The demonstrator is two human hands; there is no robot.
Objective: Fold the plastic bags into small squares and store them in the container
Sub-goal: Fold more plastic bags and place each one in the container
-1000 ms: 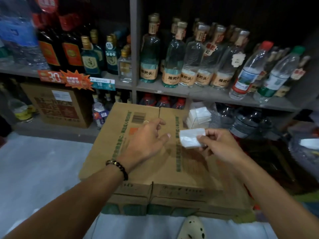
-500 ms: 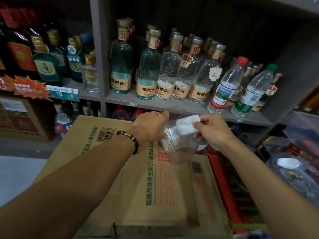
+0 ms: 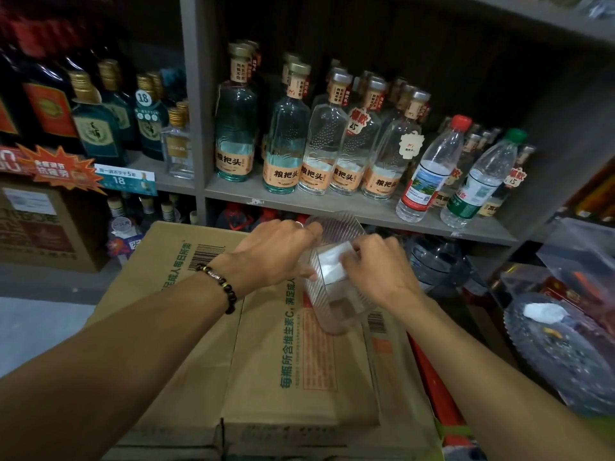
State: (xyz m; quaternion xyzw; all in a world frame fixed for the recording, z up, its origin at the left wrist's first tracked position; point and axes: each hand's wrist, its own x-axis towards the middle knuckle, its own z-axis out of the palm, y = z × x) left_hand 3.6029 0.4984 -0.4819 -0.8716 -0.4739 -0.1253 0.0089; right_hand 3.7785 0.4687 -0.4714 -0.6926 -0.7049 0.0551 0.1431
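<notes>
Head view: at left the left hand [image 3: 278, 252], a beaded bracelet [image 3: 218, 285] on its wrist, curls its fingers round the clear ribbed container [image 3: 336, 281], tilted above the cardboard box [image 3: 266, 344]. Inside lie white folded bags [image 3: 331, 266]. To the right, the right hand [image 3: 376, 272] pinches one at the container's mouth.

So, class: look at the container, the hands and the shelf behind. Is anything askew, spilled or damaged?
Only the clear ribbed container looks askew: it is tilted above the cardboard box, gripped by the left hand while the right hand pushes a folded white bag in. Nothing looks spilled or damaged.
</notes>
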